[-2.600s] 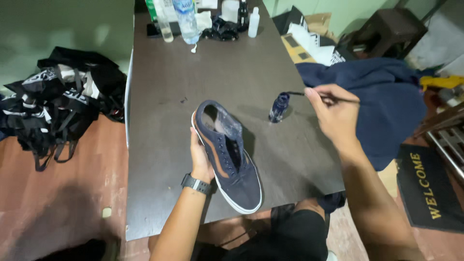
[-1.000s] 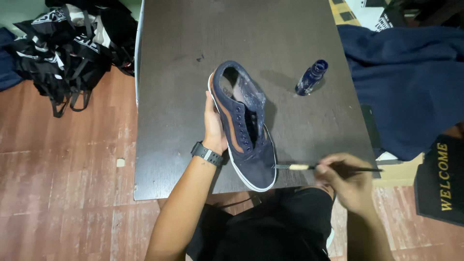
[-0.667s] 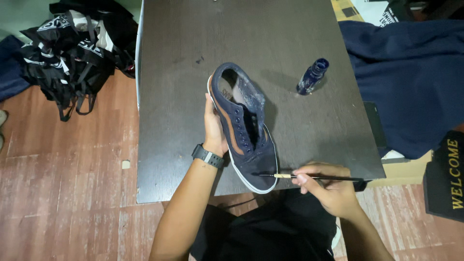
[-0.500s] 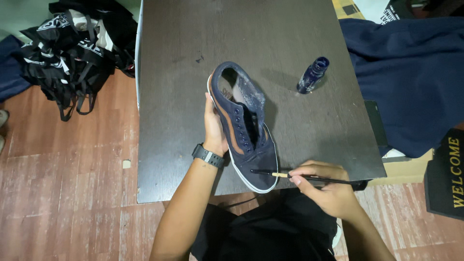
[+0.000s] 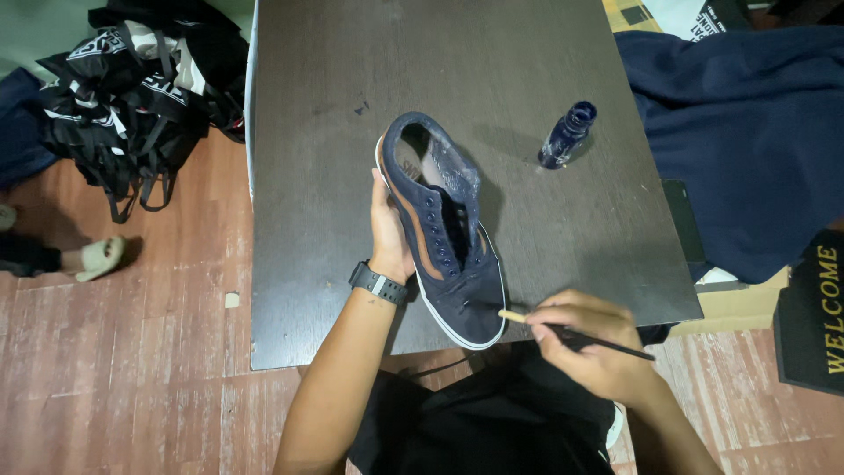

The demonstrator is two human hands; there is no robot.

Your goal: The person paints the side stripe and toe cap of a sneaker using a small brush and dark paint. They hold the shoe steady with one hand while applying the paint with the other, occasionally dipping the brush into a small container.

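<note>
My left hand (image 5: 389, 233) grips the side of a navy sneaker (image 5: 444, 233) with a brown stripe and white sole, holding it tilted above the dark table (image 5: 334, 132). My right hand (image 5: 589, 345) holds a thin dark paintbrush (image 5: 571, 332); its pale ferrule and tip touch the shoe's toe near the sole. A small open bottle of dark blue dye (image 5: 568, 135) stands on the table to the right of the shoe.
A navy cloth (image 5: 747, 132) lies over something right of the table. A pile of black bags (image 5: 132, 88) sits on the wooden floor at left, near another person's foot in a sandal (image 5: 97, 257). A black doormat (image 5: 813, 308) lies at right.
My right hand carried the brush from the dye bottle down to the shoe's toe and slid its tip left along the sole edge. The left hand kept the shoe steady.
</note>
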